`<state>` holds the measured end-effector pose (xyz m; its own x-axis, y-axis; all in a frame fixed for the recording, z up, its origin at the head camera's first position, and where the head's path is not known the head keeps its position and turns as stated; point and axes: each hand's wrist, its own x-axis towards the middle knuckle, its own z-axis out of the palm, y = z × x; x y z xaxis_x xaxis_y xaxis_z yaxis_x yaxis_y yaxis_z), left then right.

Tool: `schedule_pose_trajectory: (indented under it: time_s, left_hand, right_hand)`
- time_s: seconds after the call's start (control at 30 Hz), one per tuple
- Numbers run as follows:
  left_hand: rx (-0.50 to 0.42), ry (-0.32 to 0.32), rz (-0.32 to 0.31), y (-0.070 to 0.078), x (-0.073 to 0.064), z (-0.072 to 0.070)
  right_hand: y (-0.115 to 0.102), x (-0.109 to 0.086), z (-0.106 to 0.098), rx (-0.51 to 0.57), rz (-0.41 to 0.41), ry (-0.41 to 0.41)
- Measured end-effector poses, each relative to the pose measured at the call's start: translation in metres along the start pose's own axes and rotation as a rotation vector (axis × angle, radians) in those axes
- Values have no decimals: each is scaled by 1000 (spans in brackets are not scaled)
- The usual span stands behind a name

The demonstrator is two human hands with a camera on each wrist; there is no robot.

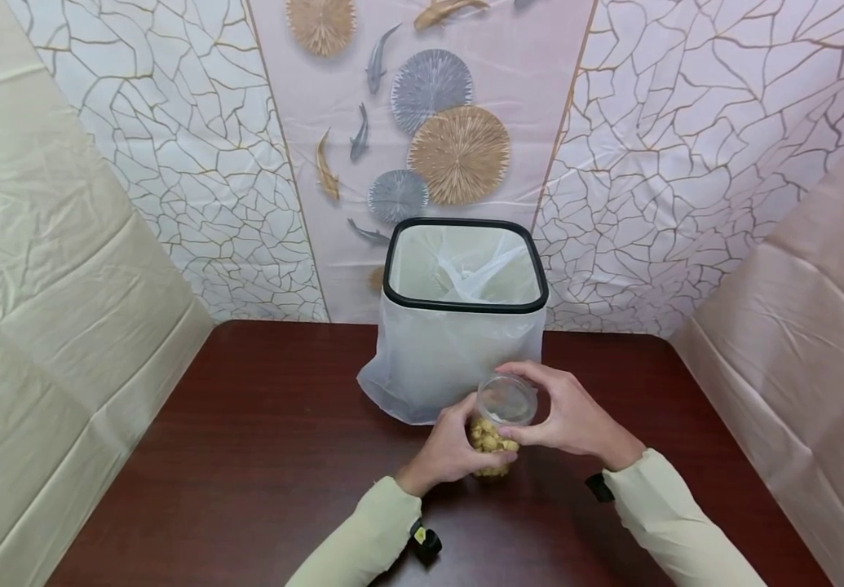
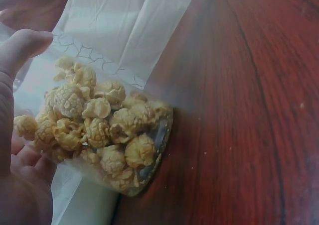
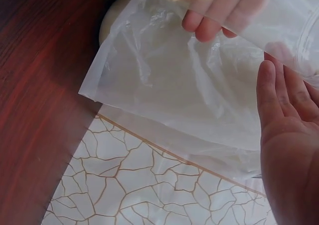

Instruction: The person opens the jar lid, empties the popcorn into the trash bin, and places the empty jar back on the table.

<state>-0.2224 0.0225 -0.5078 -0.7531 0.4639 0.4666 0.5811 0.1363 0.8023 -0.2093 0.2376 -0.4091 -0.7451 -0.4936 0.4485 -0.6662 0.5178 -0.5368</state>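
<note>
A clear plastic jar [image 2: 149,175], partly filled with popcorn [image 1: 492,440], stands on the table in front of the bin. My left hand [image 1: 447,448] grips its side, the fingers and thumb wrapped around it. At the top of the jar, my right hand [image 1: 564,414] holds the clear round lid [image 1: 507,399] by its edge between thumb and fingers. Whether the lid is loose from the rim I cannot tell. In the right wrist view, the left hand's fingertips [image 3: 207,31] show behind the clear wall, and the right hand's fingers [image 3: 269,85] reach the jar's top end.
Just behind the jar stands a white bin with a black rim [image 1: 466,306], lined with a translucent plastic bag [image 1: 458,350] that hangs over its outside. The dark red-brown table [image 1: 267,456] has patterned cloth [image 1: 194,163] behind it and beige cloth [image 1: 47,285] at both sides.
</note>
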Motion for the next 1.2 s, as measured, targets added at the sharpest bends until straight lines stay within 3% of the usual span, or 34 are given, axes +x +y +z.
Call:
schedule_pose_trajectory:
  time_s: [0.2, 0.4, 0.57, 0.87, 1.2]
  left_hand:
    - [-41, 21, 35, 7, -6, -8]
    - [21, 70, 86, 16, -13, -24]
    - [78, 89, 83, 27, -17, -42]
    - [329, 127, 84, 34, -28, -69]
    - [562, 167, 101, 44, -38, -87]
  right_hand:
    - [-6, 1, -2, 15, -23, -24]
    - [-18, 8, -7, -31, -62, -81]
    - [-32, 17, -14, -106, -109, -128]
    - [-54, 30, -16, -142, -107, -181]
    - [-61, 35, -3, -224, -110, -179]
